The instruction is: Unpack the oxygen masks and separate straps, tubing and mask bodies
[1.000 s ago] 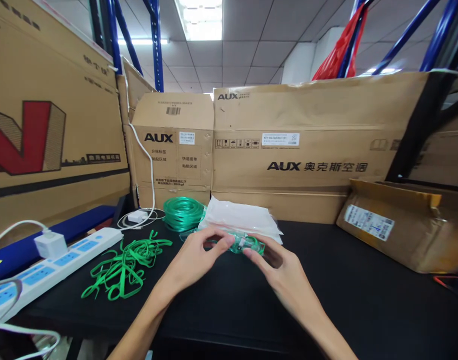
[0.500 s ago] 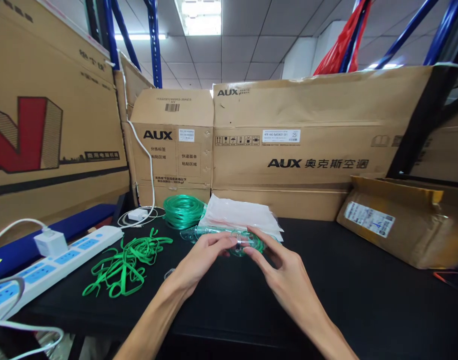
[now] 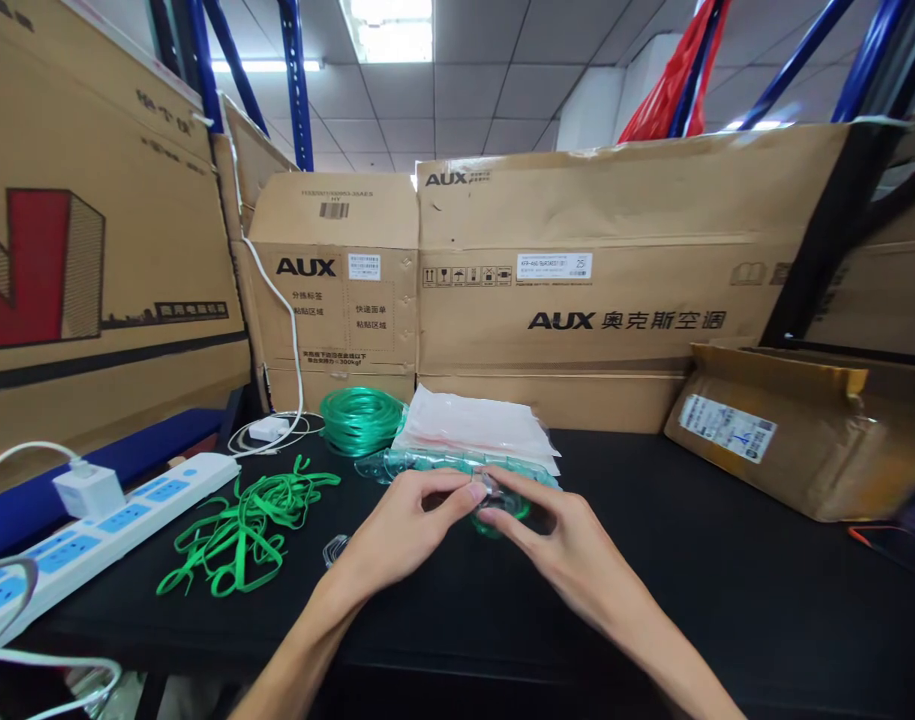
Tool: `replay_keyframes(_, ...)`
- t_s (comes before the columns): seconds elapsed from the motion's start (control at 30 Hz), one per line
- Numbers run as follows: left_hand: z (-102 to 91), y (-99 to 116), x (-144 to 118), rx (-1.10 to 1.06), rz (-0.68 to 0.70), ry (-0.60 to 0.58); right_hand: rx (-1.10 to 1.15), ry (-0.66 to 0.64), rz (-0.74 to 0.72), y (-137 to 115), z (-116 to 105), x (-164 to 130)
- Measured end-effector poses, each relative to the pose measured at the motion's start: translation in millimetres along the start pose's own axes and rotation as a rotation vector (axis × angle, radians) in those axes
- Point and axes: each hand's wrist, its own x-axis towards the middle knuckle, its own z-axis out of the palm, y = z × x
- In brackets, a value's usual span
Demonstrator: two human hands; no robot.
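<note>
Both hands meet over the black table (image 3: 637, 560), around a clear green-tinted plastic face mask (image 3: 513, 510). My left hand (image 3: 408, 525) pinches the mask's near left part between thumb and fingers. Across from it, my right hand (image 3: 562, 530) grips the other side with thumb and forefinger. A small silvery strip (image 3: 484, 482) shows between the fingertips; how it sits on the mask is partly hidden. Just behind the hands lies a row of similar clear green masks (image 3: 397, 462). Several thin, shiny strips (image 3: 335, 549) lie beside my left wrist.
Green elastic straps (image 3: 254, 525) lie heaped on the left, near a white power strip (image 3: 138, 515). A coil of green tubing (image 3: 361, 420) and white plastic bags (image 3: 472, 425) stand behind. Cardboard boxes (image 3: 614, 280) wall the back; an open carton (image 3: 787, 430) sits at right.
My left hand has shifted slightly right and its fingers have closed nearer to the right hand's. Less of the mask shows between them. The whole view has shifted a little.
</note>
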Motion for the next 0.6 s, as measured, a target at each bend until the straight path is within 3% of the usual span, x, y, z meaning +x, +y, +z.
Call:
replay_keyframes(0.17, 7.1, -7.1, 0.3, -0.021, -0.053, -0.062, 0.208, 0.009, 0.067, 1.3, -6.4, 7.5)
replay_keyframes(0.4, 10.6, 0.6, -0.7, 0.32, 0.085, 0.063, 0.249, -0.045, 0.1, -9.8, -5.6, 3.8)
replay_keyframes(0.6, 14.4, 8.1, -4.3, 0.395, 0.138, 0.1, 0.278, -0.026, 0.14, -22.5, 8.3, -1.7)
